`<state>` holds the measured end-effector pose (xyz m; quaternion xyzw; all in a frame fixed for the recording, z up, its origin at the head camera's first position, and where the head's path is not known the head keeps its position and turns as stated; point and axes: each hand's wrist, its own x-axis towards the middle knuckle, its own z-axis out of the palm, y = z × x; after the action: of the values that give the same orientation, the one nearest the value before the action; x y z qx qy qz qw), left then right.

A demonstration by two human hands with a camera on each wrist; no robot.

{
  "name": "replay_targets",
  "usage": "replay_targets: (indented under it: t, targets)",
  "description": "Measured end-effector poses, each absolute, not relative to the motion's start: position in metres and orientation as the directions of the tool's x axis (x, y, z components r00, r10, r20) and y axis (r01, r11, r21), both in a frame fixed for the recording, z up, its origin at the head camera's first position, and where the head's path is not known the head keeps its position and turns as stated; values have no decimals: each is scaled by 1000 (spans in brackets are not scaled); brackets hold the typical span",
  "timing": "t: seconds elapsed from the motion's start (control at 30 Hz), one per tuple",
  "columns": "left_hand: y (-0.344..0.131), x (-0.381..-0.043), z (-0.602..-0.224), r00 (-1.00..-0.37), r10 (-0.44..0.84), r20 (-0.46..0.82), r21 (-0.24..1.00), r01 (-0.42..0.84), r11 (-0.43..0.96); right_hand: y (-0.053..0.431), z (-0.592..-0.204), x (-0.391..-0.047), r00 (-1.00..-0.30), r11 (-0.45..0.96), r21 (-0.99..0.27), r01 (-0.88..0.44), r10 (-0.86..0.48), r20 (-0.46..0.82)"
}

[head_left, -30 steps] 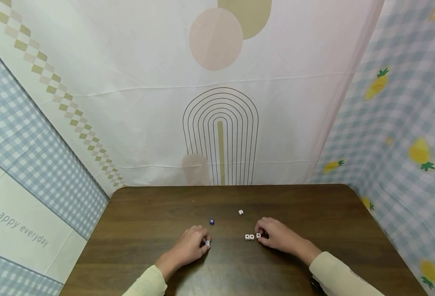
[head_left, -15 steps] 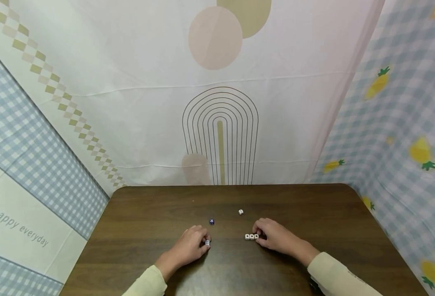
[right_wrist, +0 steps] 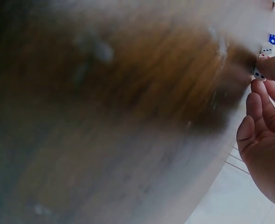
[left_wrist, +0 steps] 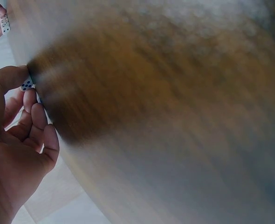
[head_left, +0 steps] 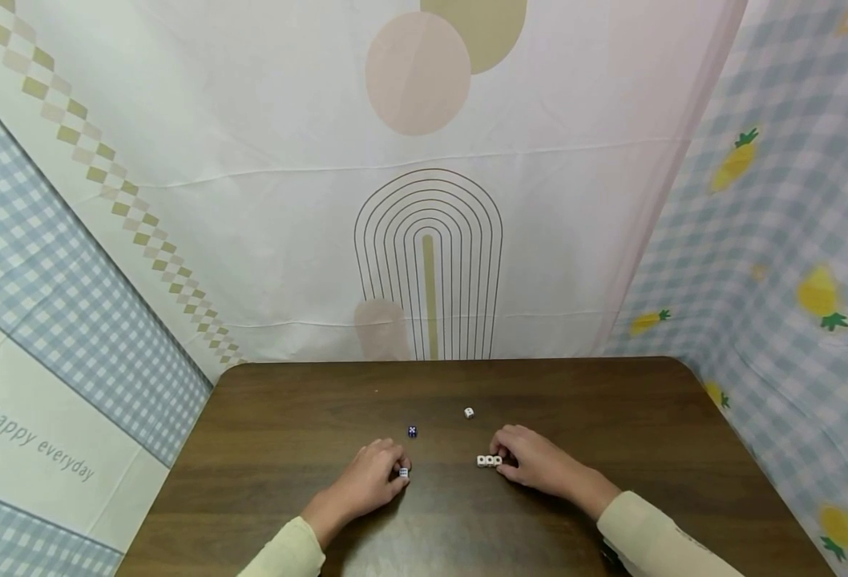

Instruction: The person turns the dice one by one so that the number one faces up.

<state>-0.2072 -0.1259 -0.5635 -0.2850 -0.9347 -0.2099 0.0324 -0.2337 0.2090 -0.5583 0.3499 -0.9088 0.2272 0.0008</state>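
My left hand (head_left: 372, 474) pinches a white die (head_left: 404, 473) between thumb and fingers at the tabletop. Dark blue pips show on that die in the left wrist view. To the right, three white dice (head_left: 481, 461) stand side by side in a short row. My right hand (head_left: 532, 458) has its thumb and fingers on the rightmost white die (right_wrist: 259, 74) of that row, which touches its neighbour. A blue die (head_left: 413, 431) lies just beyond the left hand. Further back, a lone white die (head_left: 469, 413) sits turned at an angle.
The dice are on a dark brown wooden table (head_left: 308, 401) with rounded far corners. Behind it hangs a pale patterned cloth (head_left: 287, 240). Checked cloths cover the left and right sides.
My right hand has slid its white die left until it met the other two, closing the gap. The left hand and its die have stayed in place.
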Motion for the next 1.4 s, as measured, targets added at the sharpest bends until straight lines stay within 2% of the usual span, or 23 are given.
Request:
replay_targets:
  t: [0.23, 0.37, 0.6, 0.97, 1.4]
  targets:
    - [-125, -207, -565, -833, 520, 187, 369, 550, 749, 211, -554, -237, -773, 669, -424, -611, -621, 134]
    - [-126, -206, -564, -833, 519, 191, 369, 551, 749, 208, -546, -244, -796, 698, -404, -592, -584, 157]
    - [-126, -206, -561, -834, 519, 186, 373, 548, 748, 196, -537, -266, -790, 689, -391, -610, -568, 233]
    - [-126, -207, -558, -833, 525, 174, 372, 549, 748, 179, -543, -298, -818, 703, -446, -554, -559, 134]
    - [-126, -206, -562, -832, 522, 187, 373, 552, 746, 171, -552, -310, -775, 681, -412, -605, -623, 108]
